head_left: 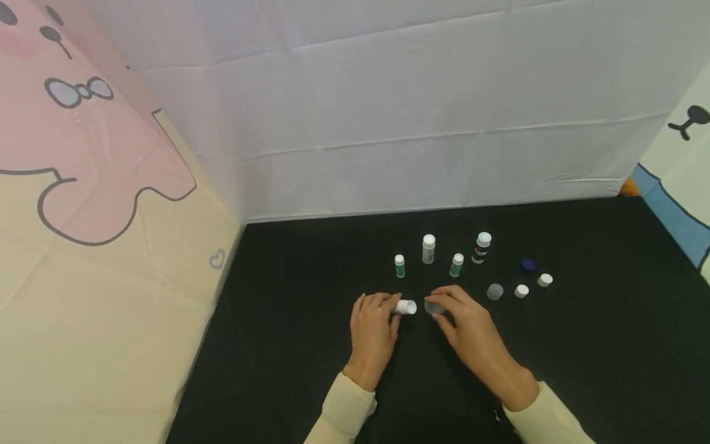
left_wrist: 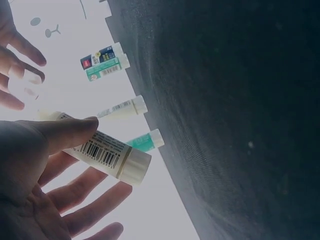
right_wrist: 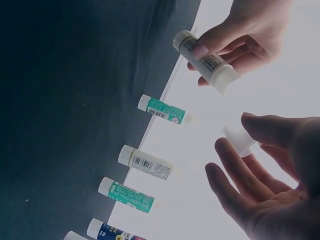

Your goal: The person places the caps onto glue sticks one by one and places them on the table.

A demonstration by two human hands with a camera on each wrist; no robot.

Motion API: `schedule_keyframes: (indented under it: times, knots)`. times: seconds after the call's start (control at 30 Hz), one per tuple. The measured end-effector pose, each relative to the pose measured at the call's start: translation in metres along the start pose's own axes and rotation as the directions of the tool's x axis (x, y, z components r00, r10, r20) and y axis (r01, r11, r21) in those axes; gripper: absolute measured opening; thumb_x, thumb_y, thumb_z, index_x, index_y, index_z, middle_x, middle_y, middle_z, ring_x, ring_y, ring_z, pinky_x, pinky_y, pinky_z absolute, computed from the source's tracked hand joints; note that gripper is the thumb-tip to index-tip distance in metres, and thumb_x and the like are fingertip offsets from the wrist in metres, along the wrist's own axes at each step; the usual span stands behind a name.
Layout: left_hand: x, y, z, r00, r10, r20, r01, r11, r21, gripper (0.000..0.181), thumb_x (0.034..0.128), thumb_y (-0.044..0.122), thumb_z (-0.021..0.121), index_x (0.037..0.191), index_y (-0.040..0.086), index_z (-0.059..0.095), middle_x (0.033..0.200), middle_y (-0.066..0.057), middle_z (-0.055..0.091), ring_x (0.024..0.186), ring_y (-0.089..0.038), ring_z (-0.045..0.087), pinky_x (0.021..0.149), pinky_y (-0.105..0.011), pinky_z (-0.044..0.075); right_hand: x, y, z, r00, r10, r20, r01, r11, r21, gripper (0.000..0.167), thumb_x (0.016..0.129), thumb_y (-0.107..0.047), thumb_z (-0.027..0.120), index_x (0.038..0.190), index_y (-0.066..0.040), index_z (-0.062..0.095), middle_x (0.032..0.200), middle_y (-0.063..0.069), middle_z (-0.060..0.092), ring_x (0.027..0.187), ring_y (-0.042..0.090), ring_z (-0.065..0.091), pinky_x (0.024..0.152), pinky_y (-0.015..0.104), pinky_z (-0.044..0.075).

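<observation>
My left hand [head_left: 371,330] grips a white glue stick [head_left: 408,307] with a barcode label, thumb on one side and fingers on the other. Tilted over on its side, it points its uncapped end at my right hand [head_left: 474,327]. That hand pinches a translucent cap [right_wrist: 241,141] between thumb and fingers, a short gap away from the tube. Beyond the hands stand two green glue sticks [head_left: 400,267], a white glue stick [head_left: 428,250] and a dark blue glue stick [head_left: 481,248], all uncapped.
Right of my right hand lie another translucent cap [head_left: 495,292], two white caps [head_left: 521,291] and a dark blue cap [head_left: 529,266]. A black cloth [head_left: 277,345] covers the table. Behind it hangs a white curtain [head_left: 355,154], with printed cloth on both sides.
</observation>
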State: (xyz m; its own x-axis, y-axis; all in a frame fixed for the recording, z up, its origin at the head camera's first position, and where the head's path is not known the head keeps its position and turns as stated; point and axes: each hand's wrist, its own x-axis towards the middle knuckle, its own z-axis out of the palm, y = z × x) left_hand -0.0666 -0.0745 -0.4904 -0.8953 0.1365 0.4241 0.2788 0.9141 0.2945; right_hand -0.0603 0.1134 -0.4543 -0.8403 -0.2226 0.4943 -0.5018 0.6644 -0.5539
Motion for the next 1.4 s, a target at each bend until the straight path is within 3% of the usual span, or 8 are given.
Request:
schedule_keyframes:
  times: [0.6,1.4]
  knots:
    - [-0.001,0.002,0.002,1.0,0.027,0.005,-0.027,0.999,0.029,0.034,0.0821,0.015,0.092,0.115,0.016,0.083,0.106,0.001,0.077,0.102,-0.02,0.072,0.106,-0.05,0.053,0.003,-0.004,0.007,0.997,-0.049,0.051,0.045,0.996,0.08,0.038,0.078,0.011,0.087,0.111,-0.005,0.078,0.113,0.005,0.069,0.097,0.02,0.071,0.079,0.043,0.062]
    - [-0.005,0.004,0.0,0.999,0.045,0.029,-0.044,0.999,-0.012,0.031,0.0848,0.017,0.091,0.115,0.016,0.083,0.104,0.0,0.076,0.098,-0.018,0.072,0.105,-0.05,0.054,0.0,-0.001,0.014,0.995,-0.043,0.091,0.038,0.998,0.057,0.038,0.076,0.011,0.089,0.108,-0.005,0.077,0.11,0.004,0.068,0.095,0.019,0.071,0.08,0.042,0.062]
